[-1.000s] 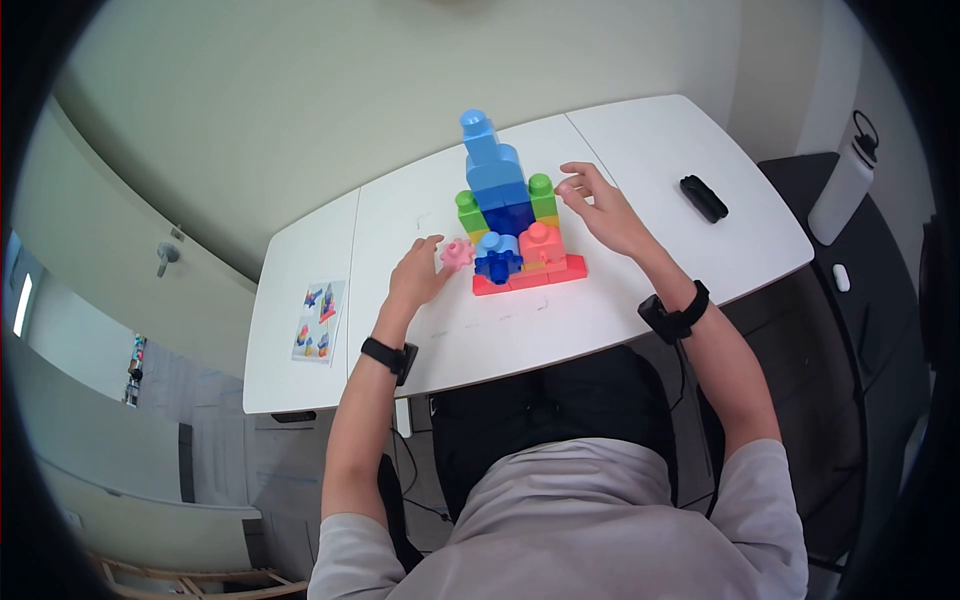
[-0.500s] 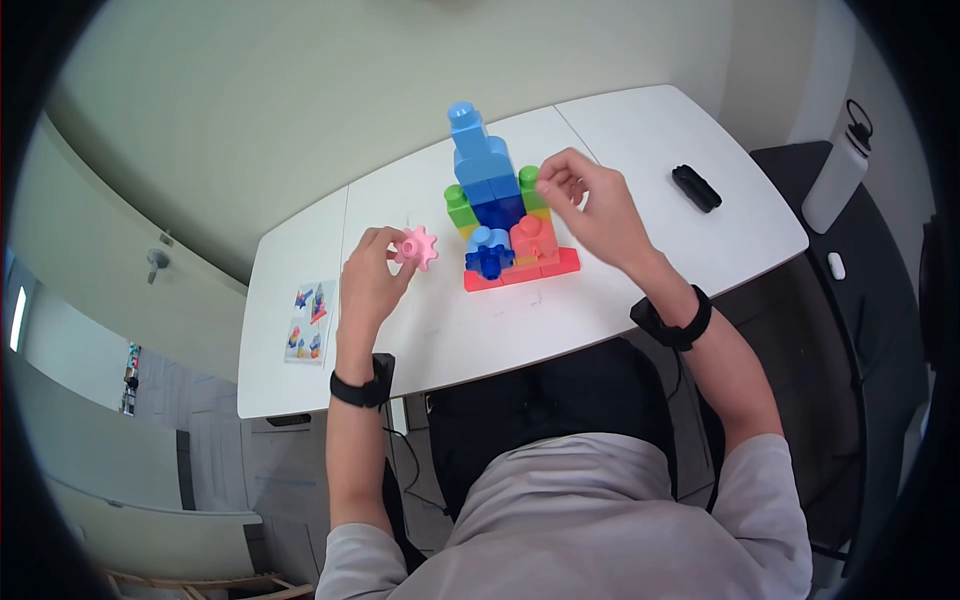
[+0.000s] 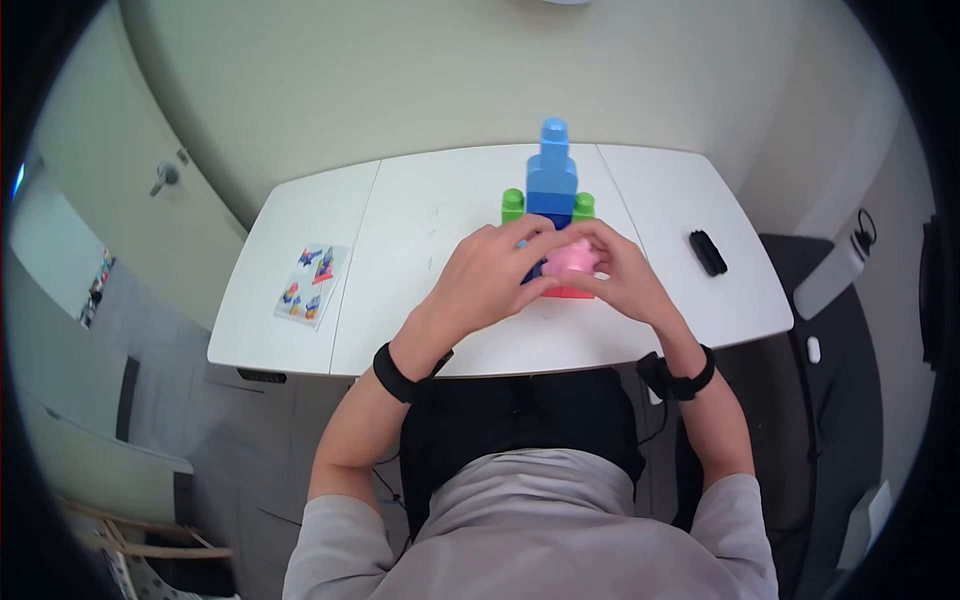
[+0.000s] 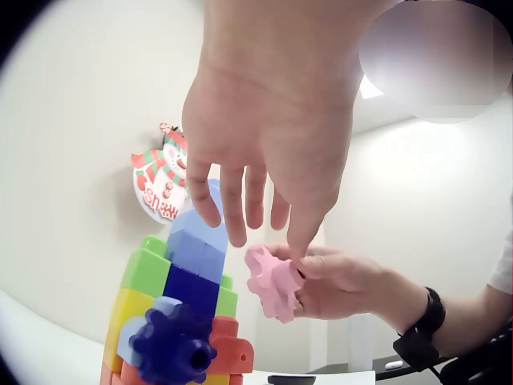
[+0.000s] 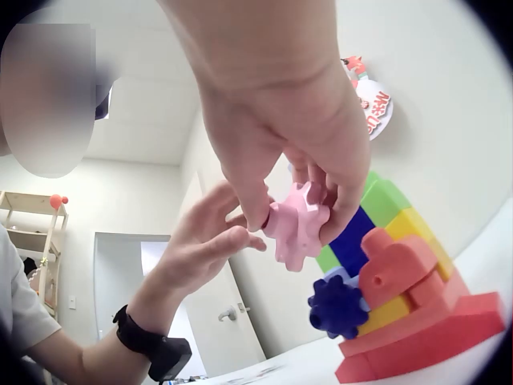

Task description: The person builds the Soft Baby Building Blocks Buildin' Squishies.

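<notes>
My right hand (image 3: 628, 280) pinches a pink toy gear (image 5: 298, 228) between thumb and fingers, held up in front of the block tower (image 3: 552, 182). Close on the gear's other side is my left hand (image 3: 475, 280), its fingers loosely extended and its thumb tip near the right thumb. The tower stacks light blue over dark blue blocks, with green and yellow ones at the sides. A dark blue gear (image 5: 338, 307) sits on its front beside a red block (image 5: 401, 269) with a side peg. Along the bottom runs a red base (image 5: 421, 338). In the head view the hands hide much of the tower's lower part.
A sheet with pictures of block models (image 3: 312, 285) lies on the left of the white table (image 3: 400, 330). Toward the right edge is a black case (image 3: 708, 253). On a dark surface beyond stand a white bottle (image 3: 832, 280) and a small white object (image 3: 813, 349).
The pink gear went from the left hand, which carried it away from the tower's left side, into the right hand. Both hands have come together in front of the tower. The head view has shifted.
</notes>
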{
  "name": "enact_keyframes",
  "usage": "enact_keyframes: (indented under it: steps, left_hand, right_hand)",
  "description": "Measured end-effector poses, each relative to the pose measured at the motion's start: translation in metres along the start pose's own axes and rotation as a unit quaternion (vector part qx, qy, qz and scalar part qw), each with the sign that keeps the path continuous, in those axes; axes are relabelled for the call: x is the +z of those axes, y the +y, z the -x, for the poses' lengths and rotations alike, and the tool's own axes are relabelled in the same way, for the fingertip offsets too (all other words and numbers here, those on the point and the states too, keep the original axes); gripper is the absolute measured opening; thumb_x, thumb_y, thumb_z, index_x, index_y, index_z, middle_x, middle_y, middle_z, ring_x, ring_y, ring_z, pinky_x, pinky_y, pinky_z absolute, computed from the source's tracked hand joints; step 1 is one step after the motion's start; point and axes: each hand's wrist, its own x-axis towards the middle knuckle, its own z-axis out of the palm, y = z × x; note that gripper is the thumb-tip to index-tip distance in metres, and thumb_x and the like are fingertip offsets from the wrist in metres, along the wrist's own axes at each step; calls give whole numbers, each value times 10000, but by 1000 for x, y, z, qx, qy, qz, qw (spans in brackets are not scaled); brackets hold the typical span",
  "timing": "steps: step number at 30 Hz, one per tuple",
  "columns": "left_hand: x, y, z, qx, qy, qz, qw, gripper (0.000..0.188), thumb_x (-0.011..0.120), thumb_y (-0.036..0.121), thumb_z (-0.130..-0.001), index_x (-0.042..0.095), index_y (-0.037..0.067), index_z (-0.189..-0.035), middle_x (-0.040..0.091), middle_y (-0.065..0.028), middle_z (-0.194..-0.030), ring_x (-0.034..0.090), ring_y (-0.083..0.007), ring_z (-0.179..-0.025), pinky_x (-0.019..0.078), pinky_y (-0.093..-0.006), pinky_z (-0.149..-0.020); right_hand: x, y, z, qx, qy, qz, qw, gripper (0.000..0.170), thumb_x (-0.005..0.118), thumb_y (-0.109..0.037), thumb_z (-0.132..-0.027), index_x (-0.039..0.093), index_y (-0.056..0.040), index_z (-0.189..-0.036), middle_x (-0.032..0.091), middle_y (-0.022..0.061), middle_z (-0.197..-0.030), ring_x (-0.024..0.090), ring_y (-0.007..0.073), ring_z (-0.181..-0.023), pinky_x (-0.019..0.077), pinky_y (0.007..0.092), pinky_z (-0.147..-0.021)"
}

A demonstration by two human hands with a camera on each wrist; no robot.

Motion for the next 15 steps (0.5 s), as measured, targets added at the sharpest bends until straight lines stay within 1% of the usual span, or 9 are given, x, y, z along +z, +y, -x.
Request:
enact_keyframes:
  steps: [1, 3, 4, 6, 7, 10, 11, 13, 15]
  left_hand:
    - [2, -9, 4, -8, 9, -2, 1000, 383, 869, 175, -795, 697, 138, -1135, 685, -59, -1099, 687, -261, -837, 539, -375, -729]
    - [12, -33, 12, -68, 67, 94, 991, 486, 877, 213, -823, 637, 108, -1233, 668, -81, -1158, 683, -252, -919, 549, -394, -792]
    - [17, -42, 16, -74, 73, 95, 990, 486, 877, 213, -823, 637, 108, -1233, 668, -81, -1158, 683, -252, -919, 549, -394, -792]
    - [23, -63, 23, -216, 65, 121, 967, 610, 893, 262, -835, 564, 76, -1313, 630, -76, -1258, 655, -209, -1098, 540, -415, -877]
    - [26, -76, 27, -277, 15, 159, 948, 830, 914, 362, -819, 445, 73, -1440, 556, -107, -1382, 573, -222, -1271, 521, -448, -973]
    - [49, -97, 37, -300, -30, 251, 920, 1010, 918, 449, -805, 339, 69, -1541, 482, -168, -1485, 491, -298, -1404, 491, -472, -1078]
    - [57, -103, 40, -300, -31, 252, 920, 1010, 918, 449, -805, 339, 69, -1541, 482, -168, -1485, 491, -298, -1404, 491, -472, -1078]
    - [71, -111, 43, -306, -66, 389, 867, 1148, 913, 509, -796, 234, 64, -1608, 397, -218, -1580, 374, -363, -1518, 399, -517, -1195]
    - [82, -113, 44, -308, -84, 417, 851, 1151, 911, 503, -801, 230, 62, -1617, 378, -215, -1606, 339, -363, -1544, 355, -525, -1224]
  right_hand:
    - [-5, 8, 2, 18, -11, -19, 1000, 490, 826, -122, -886, 605, -56, -1318, 700, 111, -1231, 698, 205, -1121, 575, 352, -956]
    - [-11, 4, 9, 45, -7, 2, 999, 504, 828, -100, -876, 600, -49, -1322, 700, 105, -1234, 696, 210, -1134, 578, 361, -971]
    - [-12, 3, 13, 75, 6, 19, 997, 519, 831, -79, -866, 595, -42, -1326, 700, 99, -1236, 693, 215, -1146, 581, 369, -987]
    - [-11, 9, 18, 68, 6, 31, 997, 517, 834, -61, -855, 600, -40, -1316, 700, 103, -1236, 692, 220, -1151, 582, 377, -1002]
    - [-9, 14, 19, 61, 15, 39, 997, 515, 836, -44, -845, 606, -39, -1306, 701, 106, -1237, 692, 225, -1156, 583, 384, -1017]
    - [-4, 26, 22, 20, 36, 87, 995, 466, 832, -31, -842, 636, -46, -1264, 704, 111, -1240, 699, 242, -1146, 584, 386, -1023]
    - [-4, 30, 22, 22, 37, 87, 995, 466, 832, -31, -842, 636, -46, -1264, 704, 111, -1240, 699, 242, -1146, 584, 386, -1023]
    - [-5, 36, 21, 20, 32, 103, 994, 412, 837, -31, -833, 669, -51, -1209, 710, 107, -1220, 696, 252, -1143, 587, 388, -1005]
    - [-3, 38, 21, 6, 36, 113, 993, 397, 845, -34, -821, 682, -47, -1183, 704, 108, -1223, 692, 253, -1145, 588, 385, -993]
